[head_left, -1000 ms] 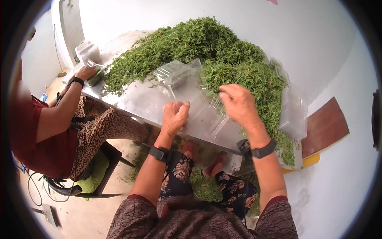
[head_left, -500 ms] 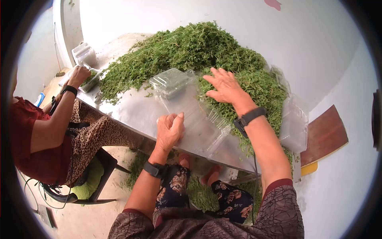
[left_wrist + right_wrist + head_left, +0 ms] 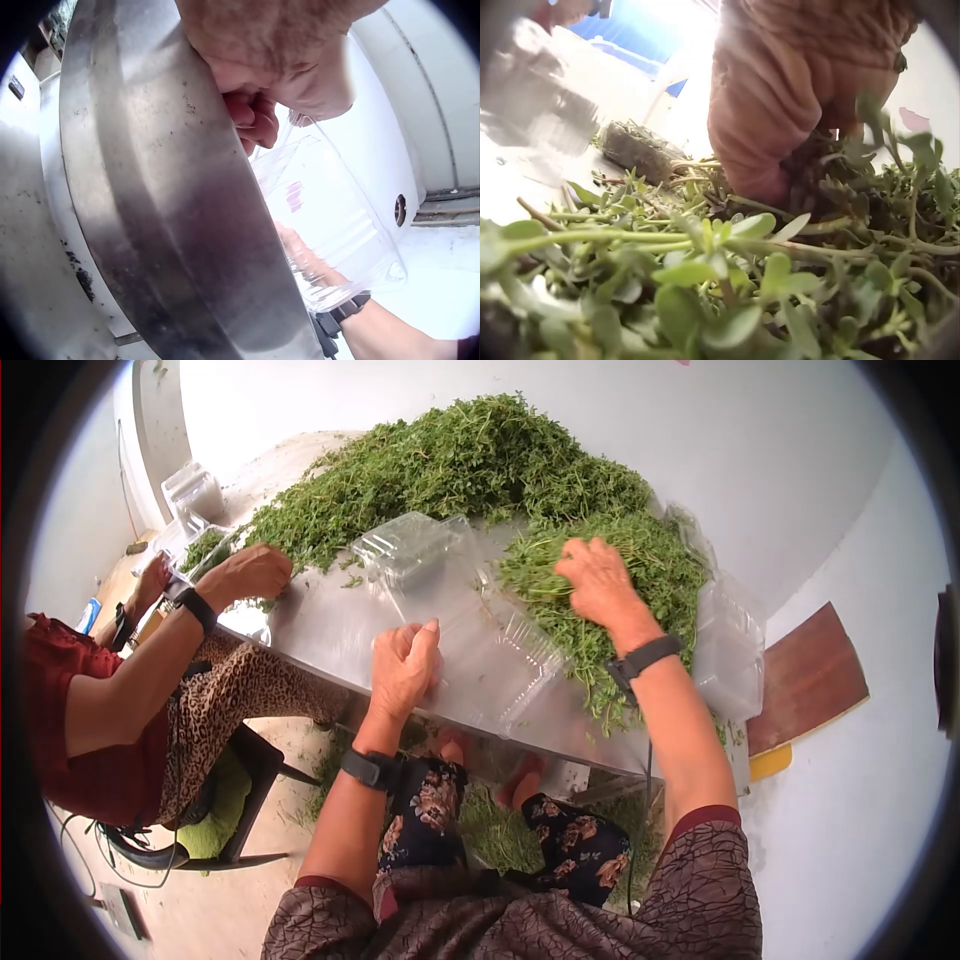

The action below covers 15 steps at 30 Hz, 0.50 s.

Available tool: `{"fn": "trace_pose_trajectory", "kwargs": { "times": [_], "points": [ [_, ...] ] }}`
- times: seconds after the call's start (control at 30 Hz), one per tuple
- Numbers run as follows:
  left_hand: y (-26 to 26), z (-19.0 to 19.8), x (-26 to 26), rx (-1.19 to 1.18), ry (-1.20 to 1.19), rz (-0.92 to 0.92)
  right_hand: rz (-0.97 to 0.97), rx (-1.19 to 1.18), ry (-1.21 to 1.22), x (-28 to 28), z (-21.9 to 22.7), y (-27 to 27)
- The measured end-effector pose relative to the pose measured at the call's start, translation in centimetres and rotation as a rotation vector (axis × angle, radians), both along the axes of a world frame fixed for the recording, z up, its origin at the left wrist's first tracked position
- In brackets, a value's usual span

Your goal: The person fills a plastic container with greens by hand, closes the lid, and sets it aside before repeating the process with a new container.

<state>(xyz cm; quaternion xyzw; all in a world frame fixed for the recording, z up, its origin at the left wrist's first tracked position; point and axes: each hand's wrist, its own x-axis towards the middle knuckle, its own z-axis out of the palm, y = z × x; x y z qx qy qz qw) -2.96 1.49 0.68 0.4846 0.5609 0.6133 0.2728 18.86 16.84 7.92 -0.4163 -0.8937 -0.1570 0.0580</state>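
Note:
A large heap of leafy green stems [image 3: 480,455] covers the back and right of a metal table [image 3: 330,625]. My right hand [image 3: 605,585] holds a clump of stems at the heap's near side. In the right wrist view its fingers [image 3: 769,150] are sunk among the leaves. Close to the table's front edge is my left hand [image 3: 403,665], fingers curled and thumb up, beside a clear plastic clamshell [image 3: 525,660]. I cannot tell whether it grips the plastic, whose edge reaches its fingertips in the left wrist view. Behind lies another clear box [image 3: 405,545].
A stack of clear plastic trays [image 3: 728,650] leans at the table's right end. Beyond it is a reddish-brown board [image 3: 810,675]. At left another person [image 3: 100,710] sits, hands by a tray of greens [image 3: 205,550]; white containers [image 3: 192,490] stand behind.
My right hand has reached from above the clamshell onto the heap, and its fingers have gone from spread to curled round stems. The left hand stays by the clamshell. The other person's hand shifted right.

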Motion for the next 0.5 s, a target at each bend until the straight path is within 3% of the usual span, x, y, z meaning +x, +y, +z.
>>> {"fn": "trace_pose_trajectory", "kwargs": {
  "times": [0.13,0.23,0.5],
  "points": [
    [0.1,0.1,0.1,0.007,-0.001,-0.015,0.006,0.158,0.041,4.3,0.8,-0.2],
    [0.0,0.5,0.2,0.003,-0.023,-0.020,-0.093,0.265,0.069,6.6,1.7,0.2],
    [0.0,0.7,0.3,-0.022,-0.021,-0.004,-0.224,0.305,0.175,10.1,2.6,-1.7]
  ]
}}
